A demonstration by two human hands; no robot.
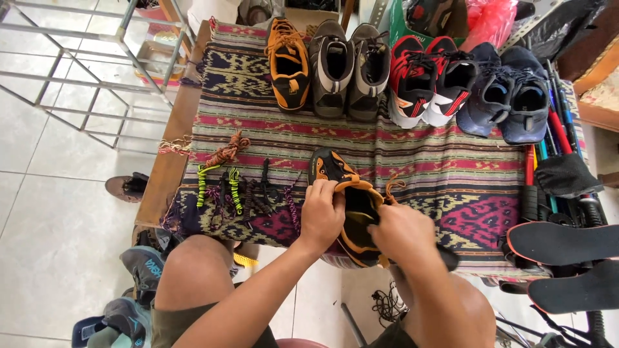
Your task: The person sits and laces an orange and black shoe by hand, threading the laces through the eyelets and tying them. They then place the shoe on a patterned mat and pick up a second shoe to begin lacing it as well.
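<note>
The left hand [321, 216] was closed on the left rim of an orange-and-black shoe [345, 203], fingers curled over the collar. The right hand [403, 232] gripped the shoe's right side near the heel, thumb across the opening. The shoe lay at the near edge of a table covered with a striped woven cloth [445, 174], between the person's bare knees. Its long axis ran from near-right to far-left, the toe pointing away from the person and a little to the left, the opening facing up. An orange lace [391, 189] trailed loose from its right side onto the cloth.

Just left of the shoe lay a row of spare laces [242, 193], green, purple and black, with an orange-brown bundle [225, 153] beyond them. To the right, at the table's edge, two dark insoles [567, 241] overlapped, with a black pouch [566, 175] and coloured rods [548, 145] behind them. Nothing lay between the hands and the shoe.

Along the far edge of the cloth stood a line of shoes, toes toward the person: a single orange-and-black one [288, 64], a grey pair [349, 71], a red, black and white pair [432, 80] and a dark blue pair [509, 96]. Behind them sat a pink plastic bag [490, 22]. On the tiled floor to the left were a metal rack [84, 71], a brown shoe [126, 187] and, nearer, grey-blue shoes [138, 270].
</note>
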